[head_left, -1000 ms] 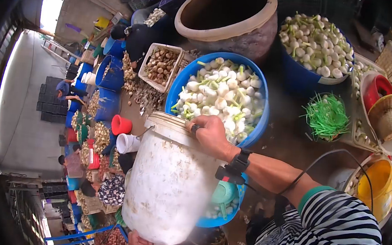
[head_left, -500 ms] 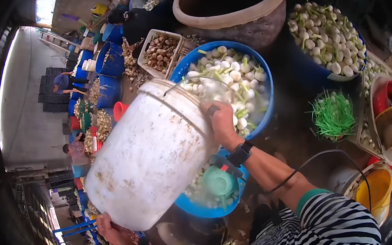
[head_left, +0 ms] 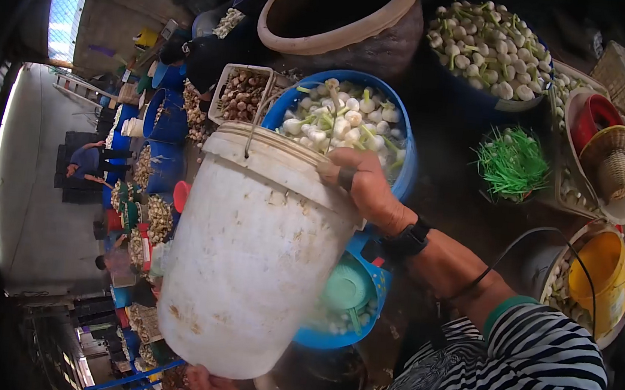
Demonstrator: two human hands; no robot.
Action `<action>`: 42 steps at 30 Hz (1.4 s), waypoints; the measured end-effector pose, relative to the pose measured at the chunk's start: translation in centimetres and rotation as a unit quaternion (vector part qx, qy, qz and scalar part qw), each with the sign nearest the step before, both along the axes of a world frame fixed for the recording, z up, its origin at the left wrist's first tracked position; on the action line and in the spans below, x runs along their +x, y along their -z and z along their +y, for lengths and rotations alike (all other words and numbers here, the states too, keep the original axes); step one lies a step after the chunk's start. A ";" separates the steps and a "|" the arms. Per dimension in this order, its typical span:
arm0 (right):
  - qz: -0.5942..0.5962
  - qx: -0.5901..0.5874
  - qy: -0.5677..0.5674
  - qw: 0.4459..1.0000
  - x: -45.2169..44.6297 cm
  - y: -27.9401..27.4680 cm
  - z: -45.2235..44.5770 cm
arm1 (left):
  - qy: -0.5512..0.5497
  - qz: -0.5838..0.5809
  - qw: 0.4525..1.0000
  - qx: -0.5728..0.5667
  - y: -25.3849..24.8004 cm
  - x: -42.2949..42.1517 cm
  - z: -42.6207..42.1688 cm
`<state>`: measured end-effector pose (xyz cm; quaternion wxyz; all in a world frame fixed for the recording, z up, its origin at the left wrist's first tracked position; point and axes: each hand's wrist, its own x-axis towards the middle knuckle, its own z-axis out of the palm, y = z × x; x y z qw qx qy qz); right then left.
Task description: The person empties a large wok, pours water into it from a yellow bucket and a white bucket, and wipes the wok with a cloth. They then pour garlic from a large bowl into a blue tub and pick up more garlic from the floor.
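Note:
A scuffed white bucket [head_left: 250, 257] lies sideways in the air, its rim toward a blue tub of peeled garlic bulbs [head_left: 350, 116]. My right hand [head_left: 370, 185] is closed on the rim, and the wire handle [head_left: 259, 111] stands out beside the opening. At the bucket's base is my left hand [head_left: 217, 389], partly cut off and blurred, its fingers closed against the bottom edge. The inside of the bucket is hidden. A smaller blue tub [head_left: 332, 340] with a green strainer [head_left: 346, 287] is partly behind the bucket.
A big clay jar [head_left: 335, 43] stands beyond the tub. Around are a heaped garlic tub [head_left: 492, 50], a green bundle [head_left: 513, 163], a yellow bucket [head_left: 598, 279], a crate of brown bulbs [head_left: 243, 96] and a black cable [head_left: 506, 251]. Several people are farther off.
The bucket has turned between my hands, its base swinging out and then partly back. Its wire handle now stands out from the rim. Both hands keep their hold.

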<state>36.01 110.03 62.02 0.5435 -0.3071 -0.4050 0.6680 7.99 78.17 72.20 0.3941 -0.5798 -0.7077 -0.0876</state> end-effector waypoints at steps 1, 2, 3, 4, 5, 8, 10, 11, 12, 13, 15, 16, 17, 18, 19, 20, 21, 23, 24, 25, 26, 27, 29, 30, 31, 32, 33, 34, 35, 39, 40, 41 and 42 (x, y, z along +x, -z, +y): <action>-0.040 0.037 -0.006 0.998 0.5 -0.2 -0.8 | 0.000 -0.222 0.971 -0.092 1.9 0.7 -2.1; -0.070 0.077 0.003 0.995 1.0 -1.1 -2.3 | 0.000 -0.432 0.884 -0.180 3.9 2.3 -4.1; -0.101 0.116 0.011 0.988 1.7 -2.7 -3.7 | -0.033 -0.671 0.740 -0.021 6.4 4.9 -3.8; -0.133 0.153 0.021 0.979 2.2 -3.9 -5.5 | -0.069 -0.842 0.518 0.135 8.5 7.2 -3.4; -0.205 0.228 0.039 0.951 2.5 -4.8 -7.2 | -0.069 -0.879 0.464 0.086 11.5 6.9 -5.7; -0.419 0.385 0.042 0.821 3.7 -6.0 -13.5 | -0.014 -0.875 0.471 -0.116 19.4 9.0 -9.7; -0.474 0.403 0.026 0.782 4.3 -4.6 -16.1 | -0.023 -0.917 0.390 -0.076 20.4 8.9 -9.1; -0.492 0.416 0.005 0.765 4.7 -3.4 -17.2 | -0.049 -0.941 0.331 -0.043 20.1 9.4 -8.4; -0.507 0.427 -0.016 0.748 5.1 -1.8 -18.2 | -0.077 -0.959 0.272 -0.011 19.6 9.9 -7.4; -0.521 0.438 -0.037 0.731 5.8 0.1 -18.9 | -0.081 -0.965 0.247 -0.033 20.1 9.7 -6.9; -0.526 0.449 -0.073 0.718 7.5 4.7 -19.8 | -0.078 -0.959 0.258 -0.089 21.4 10.5 -6.3; -0.530 0.451 -0.094 0.712 8.8 7.1 -19.7 | -0.076 -0.955 0.264 -0.114 21.9 11.0 -5.8; -0.530 0.456 -0.118 0.705 10.5 9.7 -19.3 | -0.076 -0.958 0.239 -0.139 21.5 12.0 -5.1; -0.544 0.443 -0.148 0.697 12.6 13.0 -19.1 | -0.063 -0.950 0.251 -0.174 22.1 12.8 -5.1; -0.551 0.435 -0.181 0.689 14.9 16.3 -18.9 | -0.051 -0.941 0.267 -0.201 22.8 13.7 -5.1; -0.593 0.414 -0.226 0.653 17.3 19.0 -18.9 | -0.043 -0.931 0.286 -0.224 23.6 14.3 -5.2; -0.595 0.405 -0.236 0.653 19.8 20.7 -19.0 | -0.035 -0.911 0.318 -0.260 24.5 14.9 -5.5; -0.619 0.389 -0.237 0.640 24.4 24.3 -20.0 | -0.105 -0.916 0.281 -0.267 25.9 15.5 -5.8; -0.628 0.378 -0.232 0.640 26.2 25.9 -20.8 | -0.140 -0.915 0.258 -0.275 26.5 15.7 -6.0; -0.649 0.364 -0.240 0.623 27.1 26.7 -21.5 | -0.163 -0.917 0.239 -0.274 27.1 15.8 -6.2; -0.674 0.346 -0.246 0.605 28.3 27.5 -22.2 | -0.168 -0.908 0.255 -0.286 27.8 16.0 -6.2; -0.670 0.317 -0.262 0.618 29.5 29.4 -22.9 | -0.174 -0.897 0.269 -0.304 28.4 16.2 -6.2; -0.657 0.324 -0.249 0.634 30.1 32.3 -24.1 | -0.144 -0.902 0.247 -0.324 30.9 15.4 -7.1; -0.664 0.316 -0.284 0.615 29.8 32.8 -24.7 | -0.111 -0.917 0.208 -0.322 33.3 13.9 -8.1; -0.653 0.309 -0.265 0.639 30.0 34.4 -25.4 | -0.078 -0.929 0.166 -0.320 34.7 13.4 -8.3; -0.644 0.307 -0.241 0.658 30.6 36.0 -25.8 | -0.107 -0.921 0.183 -0.327 34.1 14.5 -7.1; -0.643 0.321 -0.240 0.652 31.3 36.4 -25.6 | -0.134 -0.911 0.204 -0.331 32.3 16.1 -5.3; -0.641 0.340 -0.238 0.645 32.1 37.0 -25.8 | -0.158 -0.902 0.229 -0.330 31.3 17.2 -3.9; -0.655 0.344 -0.253 0.623 32.7 37.6 -26.2 | -0.180 -0.901 0.226 -0.324 31.4 17.6 -3.1; -0.787 0.205 -0.246 0.528 35.3 39.0 -30.4 | -0.167 -0.888 0.248 -0.349 30.5 20.0 -0.7; -0.811 0.167 -0.188 0.528 35.3 39.0 -31.6 | -0.173 -0.884 0.250 -0.354 30.5 20.3 -0.3; -0.833 0.125 -0.130 0.523 35.2 38.8 -33.0 | -0.181 -0.880 0.250 -0.362 30.4 20.7 0.1; -0.852 0.080 -0.072 0.513 35.2 38.7 -34.7 | -0.174 -0.870 0.258 -0.381 30.4 21.0 0.5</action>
